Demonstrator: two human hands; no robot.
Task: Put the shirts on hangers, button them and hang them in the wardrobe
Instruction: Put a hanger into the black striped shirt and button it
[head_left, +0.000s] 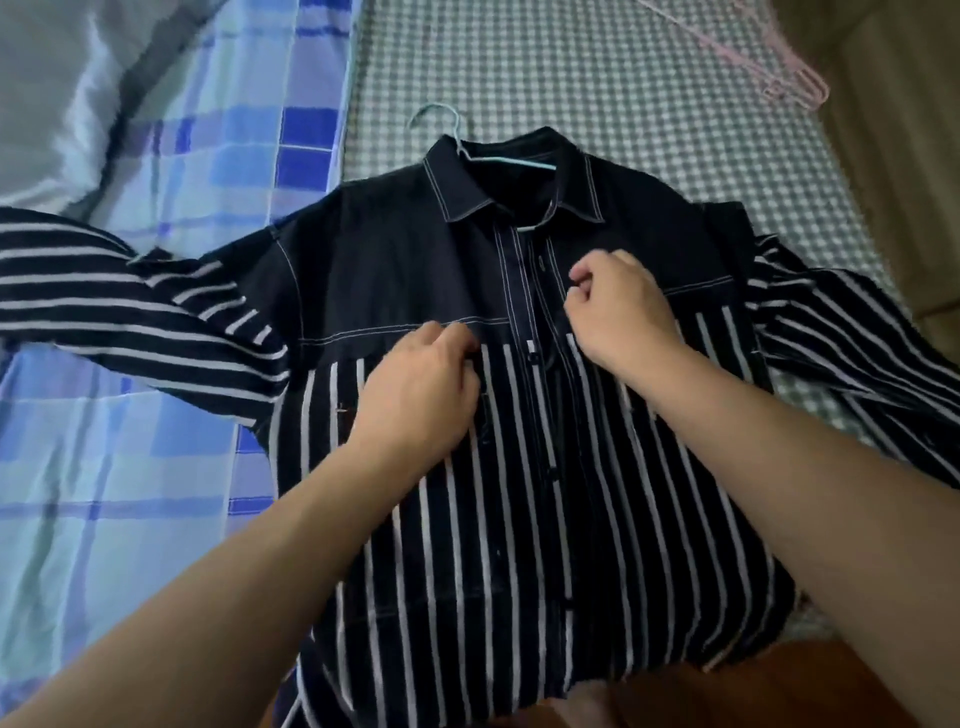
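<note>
Currently mid-buttoning: dark striped shirt (519, 415) flat on the bed (597, 93), already on a pale blue hanger (457, 140) with hook poking out above the collar. Left hand (421, 395) curled, fingertips resting on the chest seam left of the placket (524, 312); can't tell if pinching cloth. Right hand (618, 306) loosely fisted just right of the placket near the upper buttons, apparently nipping the front edge, grip not clear. Risks: button into wrong hole if the two fronts sit offset; tugging the placket could slide the hanger off a shoulder or skew the collar. Hard to read: which buttons are done, dark on dark. Both sleeves and hem cut off by frame. Pink hanger (769, 67) top right, partly out of view. Wardrobe not visible
</note>
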